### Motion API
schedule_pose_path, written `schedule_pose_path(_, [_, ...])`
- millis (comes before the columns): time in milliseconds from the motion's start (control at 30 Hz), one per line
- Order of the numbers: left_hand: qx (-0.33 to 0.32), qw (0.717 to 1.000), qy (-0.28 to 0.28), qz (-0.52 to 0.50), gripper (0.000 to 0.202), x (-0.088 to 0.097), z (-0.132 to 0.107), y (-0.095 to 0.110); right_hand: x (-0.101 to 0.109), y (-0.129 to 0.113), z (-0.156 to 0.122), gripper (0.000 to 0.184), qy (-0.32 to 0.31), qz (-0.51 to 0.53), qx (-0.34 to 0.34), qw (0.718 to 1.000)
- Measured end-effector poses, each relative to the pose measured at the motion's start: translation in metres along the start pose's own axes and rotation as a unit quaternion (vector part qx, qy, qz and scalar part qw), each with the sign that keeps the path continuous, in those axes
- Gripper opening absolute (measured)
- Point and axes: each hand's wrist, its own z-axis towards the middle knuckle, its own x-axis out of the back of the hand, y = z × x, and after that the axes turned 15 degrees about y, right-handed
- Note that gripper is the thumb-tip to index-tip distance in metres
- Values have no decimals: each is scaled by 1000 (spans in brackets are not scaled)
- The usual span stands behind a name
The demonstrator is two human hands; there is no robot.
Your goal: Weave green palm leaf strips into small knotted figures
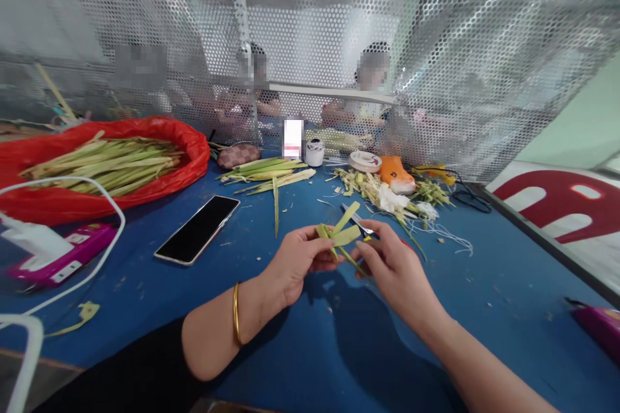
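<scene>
**A Folded Leaf (347, 235) in a Pinch**

The left hand (295, 255) has its fingers shut on the leaf, thumb on top, maybe so the folds don't pop open. The right hand (394, 268) bends its fingers in close by the leaf's thin stem; I cannot tell if they pinch it. The leaf is up off the surface (489, 322), between the 2 hands. Scissors (364, 228) show just behind the right hand, likely kept there to be easy to grab. A leaf pile (264, 171) lies ahead, perhaps for the same reason. The scraps (361, 184) sit off to the right, maybe to be out of the way.

The surface is blue, with small bits on it. A phone (197, 230) lies flat near a red bag (140, 204) of long leaves. A metal screen (314, 26) full of holes stands behind, with people past it. The wall (576, 110) is pale green.
</scene>
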Motion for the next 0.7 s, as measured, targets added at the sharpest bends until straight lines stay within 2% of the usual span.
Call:
schedule_pose_path(100, [17,1000,8,-16,22,3,5,2,10,-8,2,27,-37,-102,178,978])
schedule_pose_path(167, [23,1000,-1,-19,20,4,7,2,14,-13,4,30,-94,-144,292,941])
schedule_pose_path(233, [33,999,-9,-19,19,5,8,2,14,-15,6,30,-115,-174,378,902])
schedule_pose_path(333, [39,999,-23,-8,19,4,6,0,12,-15,8,27,-72,-211,466,856])
schedule_pose_path(400, [21,999,-37,13,18,3,3,-1,10,-14,8,25,-39,-210,501,839])
schedule_pose_path(467, [-28,997,-56,46,15,1,1,-3,8,-13,7,24,-6,-191,494,848])
schedule_pose_path(533, [-97,988,-80,88,10,1,-2,-4,7,-11,7,20,28,-161,444,881])
schedule_pose_path(600, [-158,975,-91,124,10,1,-3,-5,5,-8,7,14,41,-124,364,922])
schedule_pose_path(700, [-184,965,-109,151,15,1,-3,-7,2,-3,8,10,15,-72,227,971])
